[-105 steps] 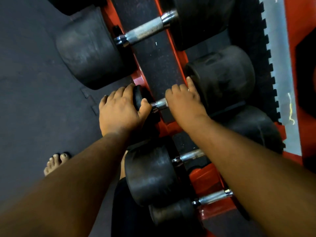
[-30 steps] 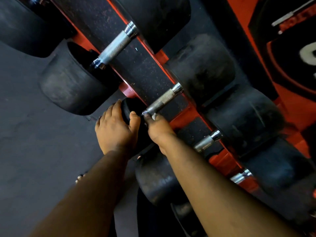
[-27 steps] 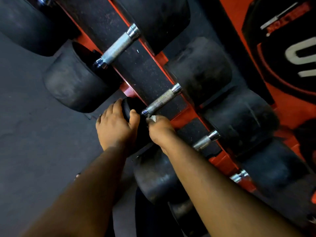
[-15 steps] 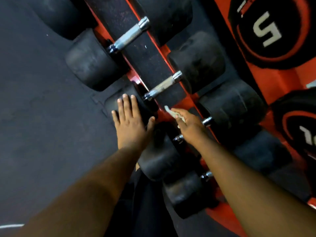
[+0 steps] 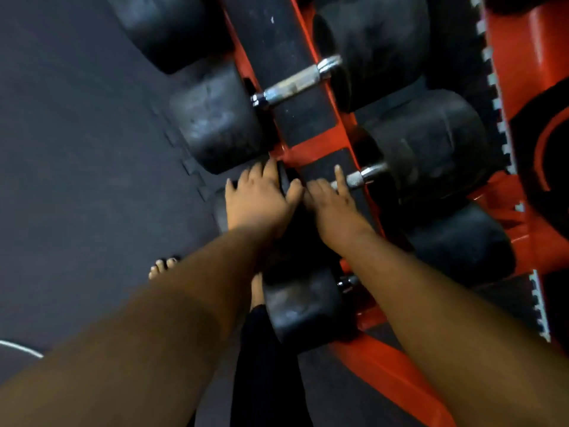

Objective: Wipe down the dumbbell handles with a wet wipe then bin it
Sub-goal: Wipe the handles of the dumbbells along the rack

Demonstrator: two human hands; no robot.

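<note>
Nearest the camera, two bare forearms reach down over a black trouser leg (image 5: 264, 365) and bare toes (image 5: 161, 266) on the dark rubber floor matting (image 5: 77, 149). Below the forearms lies a small black rubber-headed dumbbell (image 5: 300, 306), only a glint of its chrome bar showing. Beyond it, the left hand (image 5: 261, 200) rests with spread, fairly straight fingers on the near black rubber head (image 5: 284, 183) of the middle dumbbell, steadying it without closing round it. The right hand (image 5: 331, 200) lies over that dumbbell's knurled chrome handle (image 5: 357, 178), fingers curled about the bar and the forefinger extended past it; only the far end of the handle shows. The wet wipe itself is not visible here and is probably trapped between palm and bar, though the blur does not allow certainty. The step in hand appears to be wiping this middle handle. The next move likely calls for drawing the hand along the bar towards its far collar, with the left hand holding the head against rolling. Farther off, a larger dumbbell's bare chrome handle (image 5: 297, 83) spans the red steel rack (image 5: 311, 147) with black padded rails; the handle under the right forearm would follow, then binning. No bin is in view.
</note>
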